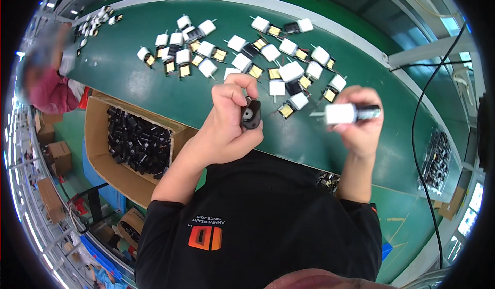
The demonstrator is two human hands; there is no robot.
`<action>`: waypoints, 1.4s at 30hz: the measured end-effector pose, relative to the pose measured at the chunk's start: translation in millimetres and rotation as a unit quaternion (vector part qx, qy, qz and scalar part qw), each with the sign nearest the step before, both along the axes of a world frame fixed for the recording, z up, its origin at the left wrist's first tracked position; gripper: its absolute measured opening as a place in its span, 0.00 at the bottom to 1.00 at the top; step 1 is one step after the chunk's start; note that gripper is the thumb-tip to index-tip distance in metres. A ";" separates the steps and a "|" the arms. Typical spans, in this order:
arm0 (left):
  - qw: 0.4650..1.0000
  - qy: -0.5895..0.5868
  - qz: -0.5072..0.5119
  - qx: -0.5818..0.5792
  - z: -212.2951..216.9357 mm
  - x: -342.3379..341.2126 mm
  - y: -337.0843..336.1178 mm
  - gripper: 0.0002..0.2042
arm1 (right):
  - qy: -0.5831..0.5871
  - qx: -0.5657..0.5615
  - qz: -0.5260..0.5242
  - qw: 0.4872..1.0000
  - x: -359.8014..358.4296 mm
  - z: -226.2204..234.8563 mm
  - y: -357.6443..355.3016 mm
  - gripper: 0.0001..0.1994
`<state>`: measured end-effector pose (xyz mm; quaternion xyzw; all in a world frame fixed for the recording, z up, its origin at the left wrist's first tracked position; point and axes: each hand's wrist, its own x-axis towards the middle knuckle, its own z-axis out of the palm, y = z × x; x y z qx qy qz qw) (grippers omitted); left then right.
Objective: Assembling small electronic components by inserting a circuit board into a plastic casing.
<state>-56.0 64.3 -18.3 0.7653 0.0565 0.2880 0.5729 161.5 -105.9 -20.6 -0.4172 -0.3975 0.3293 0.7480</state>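
Note:
My left hand (221, 129) is closed round a small black plastic housing (251, 116), its hollow open end facing up with a round grey piece inside. Over to the right, my right hand (361, 137) grips a white block-shaped part (340, 114) between thumb and fingers. A thin pale tube sticks out of its left end, and its right end is dark and shiny. The two held parts are apart, both above the near edge of the green table (191, 101). Beyond them lie several similar white parts (291, 72), some with yellowish rectangular faces and thin wires.
At the left, a cardboard box (98, 157) holds many black housings (136, 142). A clear bag of dark small parts (437, 162) lies at the table's right end. A black cable (415, 134) hangs on the right. Another person (51, 83) sits at the far left, near more white parts.

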 end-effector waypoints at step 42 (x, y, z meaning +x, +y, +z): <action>0.978 0.184 -0.063 -0.074 16.8 28.2 -17.6 0.19 | -0.083 -0.096 -0.010 0.992 -20.7 -13.9 -12.2 0.23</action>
